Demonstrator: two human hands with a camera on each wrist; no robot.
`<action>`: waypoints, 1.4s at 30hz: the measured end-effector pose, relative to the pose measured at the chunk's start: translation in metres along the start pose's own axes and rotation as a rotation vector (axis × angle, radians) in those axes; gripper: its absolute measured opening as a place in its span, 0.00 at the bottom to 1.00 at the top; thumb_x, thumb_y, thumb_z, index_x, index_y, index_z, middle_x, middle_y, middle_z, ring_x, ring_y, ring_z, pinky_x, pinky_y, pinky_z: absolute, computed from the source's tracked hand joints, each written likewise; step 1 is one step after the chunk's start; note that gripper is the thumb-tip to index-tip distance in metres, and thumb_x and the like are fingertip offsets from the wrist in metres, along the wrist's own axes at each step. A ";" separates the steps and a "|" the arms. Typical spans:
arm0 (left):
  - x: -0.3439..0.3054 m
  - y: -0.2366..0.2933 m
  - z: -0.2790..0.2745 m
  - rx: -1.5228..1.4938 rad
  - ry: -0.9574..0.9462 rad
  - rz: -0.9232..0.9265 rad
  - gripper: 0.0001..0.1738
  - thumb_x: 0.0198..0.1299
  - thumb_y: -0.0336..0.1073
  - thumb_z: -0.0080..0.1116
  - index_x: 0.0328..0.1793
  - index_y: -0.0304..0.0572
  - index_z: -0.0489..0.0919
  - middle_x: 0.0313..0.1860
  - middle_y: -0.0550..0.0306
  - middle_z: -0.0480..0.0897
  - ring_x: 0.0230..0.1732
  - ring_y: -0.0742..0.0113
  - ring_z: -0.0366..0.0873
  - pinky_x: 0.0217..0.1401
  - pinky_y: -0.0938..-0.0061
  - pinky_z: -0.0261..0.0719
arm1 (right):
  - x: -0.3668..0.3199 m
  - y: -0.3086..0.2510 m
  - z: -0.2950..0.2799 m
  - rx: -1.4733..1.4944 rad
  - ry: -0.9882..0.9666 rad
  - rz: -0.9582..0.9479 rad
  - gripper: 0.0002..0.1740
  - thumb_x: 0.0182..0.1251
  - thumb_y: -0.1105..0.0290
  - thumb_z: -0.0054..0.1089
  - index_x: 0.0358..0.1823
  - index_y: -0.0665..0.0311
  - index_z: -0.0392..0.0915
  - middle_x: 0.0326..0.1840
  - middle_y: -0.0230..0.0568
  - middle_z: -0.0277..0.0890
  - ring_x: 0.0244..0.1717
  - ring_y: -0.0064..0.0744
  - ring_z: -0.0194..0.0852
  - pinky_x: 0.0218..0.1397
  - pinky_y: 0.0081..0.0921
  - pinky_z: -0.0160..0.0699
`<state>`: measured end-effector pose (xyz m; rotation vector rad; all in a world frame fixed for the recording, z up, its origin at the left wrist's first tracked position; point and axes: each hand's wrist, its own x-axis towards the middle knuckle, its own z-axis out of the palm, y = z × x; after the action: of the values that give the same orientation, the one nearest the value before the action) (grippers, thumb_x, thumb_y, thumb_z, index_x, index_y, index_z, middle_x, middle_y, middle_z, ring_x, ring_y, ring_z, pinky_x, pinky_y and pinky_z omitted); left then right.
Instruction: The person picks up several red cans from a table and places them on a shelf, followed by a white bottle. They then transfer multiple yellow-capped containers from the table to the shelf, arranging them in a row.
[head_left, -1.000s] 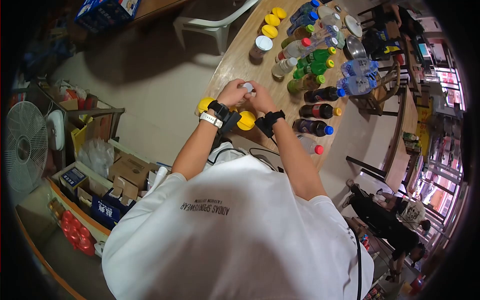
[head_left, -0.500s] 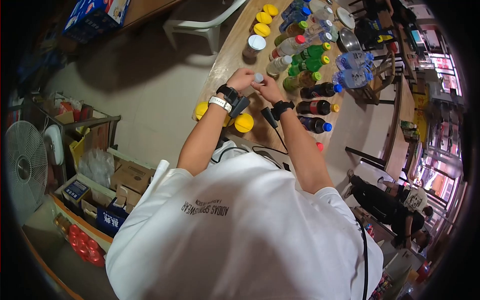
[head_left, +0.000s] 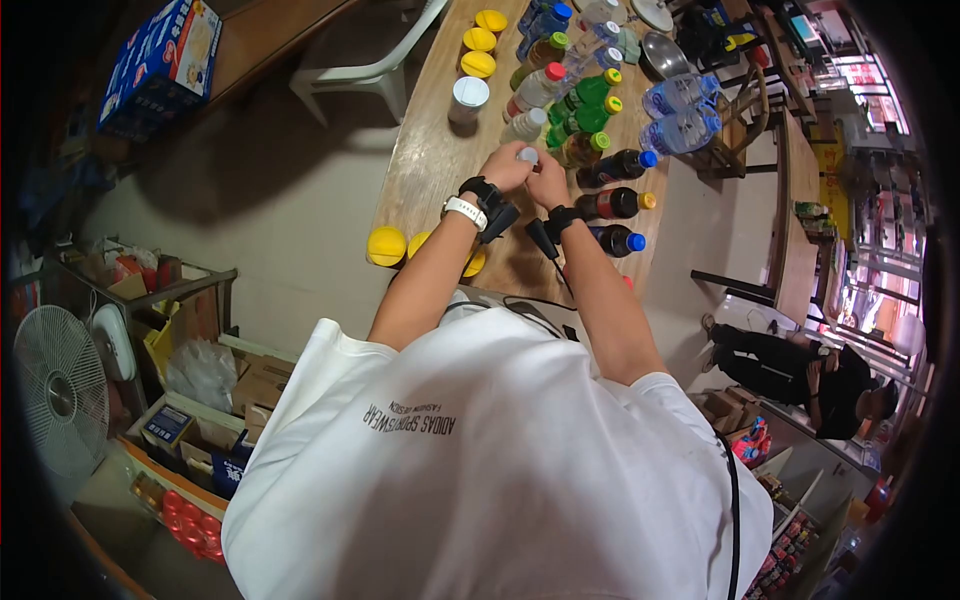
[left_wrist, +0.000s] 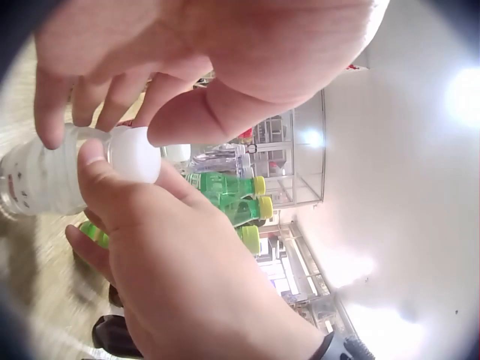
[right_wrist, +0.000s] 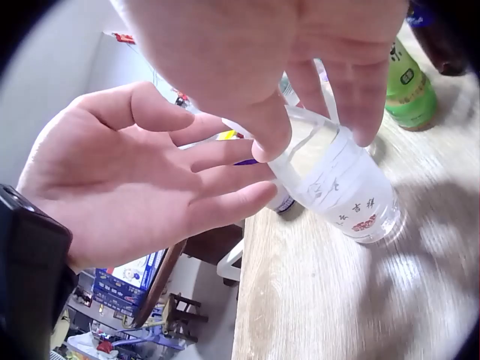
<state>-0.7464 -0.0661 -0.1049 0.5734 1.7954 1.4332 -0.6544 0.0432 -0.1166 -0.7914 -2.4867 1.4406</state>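
Though the head feed shows me little beyond its white cap (head_left: 528, 155), the clear plastic bottle (right_wrist: 349, 184) is between both hands, over the wooden table (head_left: 425, 180), inward of its left edge. I have the right hand (head_left: 549, 185) gripping it, thumb near the neck, fingers round the other side. My left hand (head_left: 508, 168) reaches to the bottle with loose, nearly straight fingers. Small dark characters and a red mark show low on the bottle; I cannot tell whether its base touches the tabletop. Dark soda bottles (head_left: 612, 203) line the right edge; yellow-lidded containers (head_left: 386, 246) sit by the near-left corner.
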 end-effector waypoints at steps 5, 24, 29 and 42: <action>-0.004 0.013 0.003 0.041 -0.009 -0.027 0.26 0.55 0.29 0.54 0.62 0.31 0.76 0.52 0.46 0.83 0.51 0.60 0.82 0.55 0.70 0.78 | -0.003 -0.010 0.001 -0.048 0.032 -0.044 0.23 0.57 0.77 0.61 0.57 0.61 0.78 0.49 0.60 0.82 0.55 0.61 0.79 0.56 0.42 0.78; -0.003 0.010 0.013 0.004 0.033 -0.010 0.34 0.57 0.29 0.56 0.72 0.28 0.66 0.57 0.42 0.80 0.53 0.58 0.82 0.55 0.69 0.79 | -0.002 -0.012 -0.004 -0.148 0.083 -0.126 0.19 0.58 0.75 0.60 0.53 0.64 0.77 0.46 0.58 0.82 0.52 0.62 0.79 0.54 0.40 0.78; -0.002 0.007 0.013 0.051 0.033 0.014 0.33 0.58 0.31 0.57 0.72 0.28 0.67 0.55 0.43 0.82 0.51 0.60 0.82 0.54 0.70 0.79 | -0.003 -0.014 -0.003 -0.118 0.079 -0.101 0.17 0.59 0.74 0.59 0.51 0.65 0.77 0.44 0.59 0.82 0.52 0.62 0.79 0.53 0.40 0.78; 0.000 0.011 0.013 0.017 0.009 -0.004 0.34 0.60 0.32 0.58 0.72 0.28 0.67 0.53 0.49 0.82 0.47 0.67 0.80 0.52 0.73 0.79 | 0.000 -0.024 -0.012 0.018 0.069 -0.052 0.16 0.57 0.78 0.62 0.48 0.67 0.79 0.45 0.60 0.81 0.51 0.63 0.79 0.52 0.42 0.78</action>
<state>-0.7377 -0.0550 -0.0951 0.5724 1.8171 1.4209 -0.6581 0.0425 -0.0900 -0.7540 -2.4220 1.3917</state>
